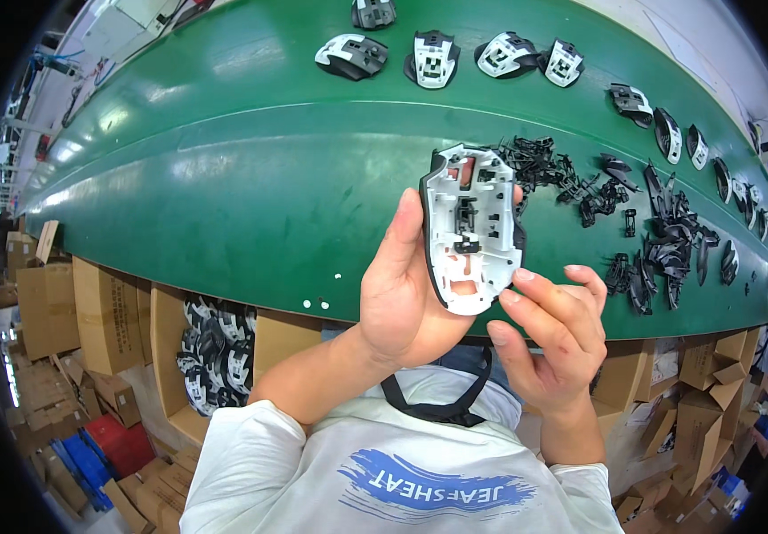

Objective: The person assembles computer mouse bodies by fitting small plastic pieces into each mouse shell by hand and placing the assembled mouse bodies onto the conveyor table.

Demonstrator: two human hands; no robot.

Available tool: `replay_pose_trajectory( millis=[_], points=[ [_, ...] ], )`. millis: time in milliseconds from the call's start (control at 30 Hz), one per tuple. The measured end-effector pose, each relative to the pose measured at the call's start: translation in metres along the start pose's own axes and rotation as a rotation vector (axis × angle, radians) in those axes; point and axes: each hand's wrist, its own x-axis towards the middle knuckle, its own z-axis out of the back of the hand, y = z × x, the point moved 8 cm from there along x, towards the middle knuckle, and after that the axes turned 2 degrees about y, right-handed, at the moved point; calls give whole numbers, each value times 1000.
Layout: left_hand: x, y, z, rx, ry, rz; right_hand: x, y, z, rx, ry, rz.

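Note:
My left hand (395, 289) holds a computer mouse top shell (497, 227) from beneath and the side, its thumb along the left edge. The shell is tilted up with its white, ribbed inner side facing me and a black rim around it. Small black plastic parts (467, 222) sit along its middle. At the shell's lower right edge, my right hand (557, 334) has its fingertips close to or touching the rim. Its fingers are bent and apart, with nothing visible between them.
The green work table (224, 205) carries a heap of small black plastic parts (535, 165) and a pile of curved black pieces (669, 236) on the right. Several mouse shells (433, 62) line the far side. A cardboard box (168, 356) of shells stands below the near edge.

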Motion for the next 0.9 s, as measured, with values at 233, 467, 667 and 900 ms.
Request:
replay_pose_trajectory(
  millis=[233,467,667,900],
  points=[
    [2,4,2,-131,104,115,3,11,5,-8,3,30],
    [-25,-28,10,139,0,-1,2,-8,-8,89,-27,27],
    [-144,-168,86,453,-136,-284,-38,-81,-28,-269,200,-322],
    [-403,-359,175,1182,-1125,-786,-46,-95,-52,-363,290,-185]
  ],
)
